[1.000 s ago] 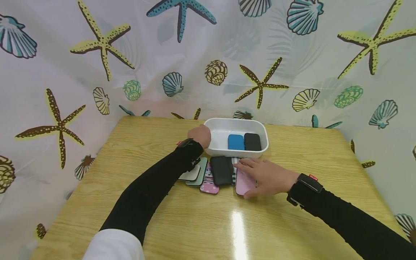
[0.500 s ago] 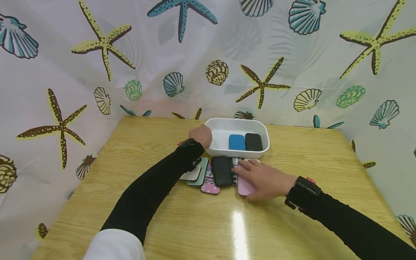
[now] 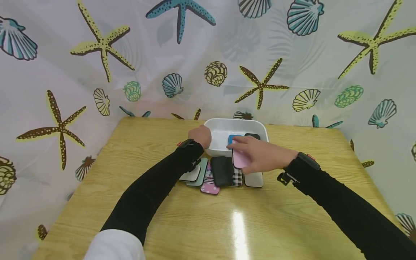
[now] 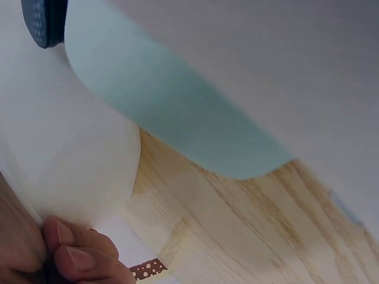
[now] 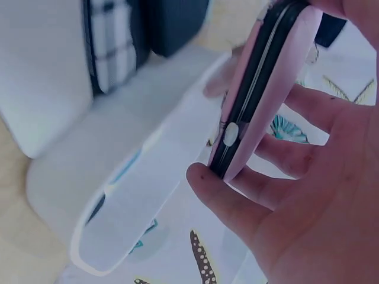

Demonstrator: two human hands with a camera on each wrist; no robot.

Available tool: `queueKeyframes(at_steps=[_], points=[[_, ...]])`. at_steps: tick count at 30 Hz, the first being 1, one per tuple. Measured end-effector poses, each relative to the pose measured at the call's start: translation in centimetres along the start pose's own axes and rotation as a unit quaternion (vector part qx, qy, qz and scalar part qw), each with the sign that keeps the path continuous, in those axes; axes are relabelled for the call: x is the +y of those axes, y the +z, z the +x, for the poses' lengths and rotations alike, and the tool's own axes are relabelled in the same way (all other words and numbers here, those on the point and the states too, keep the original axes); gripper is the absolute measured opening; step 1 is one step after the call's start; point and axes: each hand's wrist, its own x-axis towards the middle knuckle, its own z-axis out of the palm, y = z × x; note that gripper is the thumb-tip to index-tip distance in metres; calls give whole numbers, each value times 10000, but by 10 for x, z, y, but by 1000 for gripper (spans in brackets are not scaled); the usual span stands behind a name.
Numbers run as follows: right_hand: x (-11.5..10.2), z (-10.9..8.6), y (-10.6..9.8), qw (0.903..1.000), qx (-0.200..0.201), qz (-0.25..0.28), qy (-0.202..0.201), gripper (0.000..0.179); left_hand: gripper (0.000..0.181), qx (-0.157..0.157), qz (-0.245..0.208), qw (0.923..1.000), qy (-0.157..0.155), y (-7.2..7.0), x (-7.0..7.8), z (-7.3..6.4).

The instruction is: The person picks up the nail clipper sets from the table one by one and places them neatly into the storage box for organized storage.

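Observation:
My right hand [image 3: 261,156] pinches a slim pink clasp case [image 3: 239,160] over the front wall of the white bin [image 3: 221,126]. In the right wrist view, that case [image 5: 281,77] shows a black edge band and an oval silver button, with thumb and fingers around it. My left hand [image 3: 200,135] grips the bin's left rim; its curled fingers [image 4: 89,263] show against the bin wall in the left wrist view. Inside the bin stand a blue case [image 3: 230,137] and a black case [image 3: 252,136], both partly hidden by my right hand.
Along the bin's front lie a beige case [image 3: 254,180], a black-and-white checked case [image 3: 238,177], a black case [image 3: 222,171], a pink patterned case [image 3: 209,183], a mint case [image 3: 202,174] and a whitish one [image 3: 192,174]. A sea-print curtain [image 3: 195,65] hangs behind the wooden table [image 3: 182,224].
My right hand has lifted the pink clasp case off the row and carried it up to the bin, uncovering the beige case. The left hand stays at the rim.

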Motion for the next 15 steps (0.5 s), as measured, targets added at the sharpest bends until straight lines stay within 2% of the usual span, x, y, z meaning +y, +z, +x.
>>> queueKeyframes(at_steps=[4,8,12,15], points=[[11,23,-11,9998,162,-23,-61,79,30,61,18,10000,-49,-2,-2,2],[30,49,-14,9994,293,-67,-149,76,30,95,58,9999,-79,-3,-2,0],[46,68,-11,9996,267,-75,10,77,31,-22,67,9998,-189,-3,1,-3],[51,80,-11,9995,73,-48,299,78,32,21,75,9997,-237,-3,4,-5]])
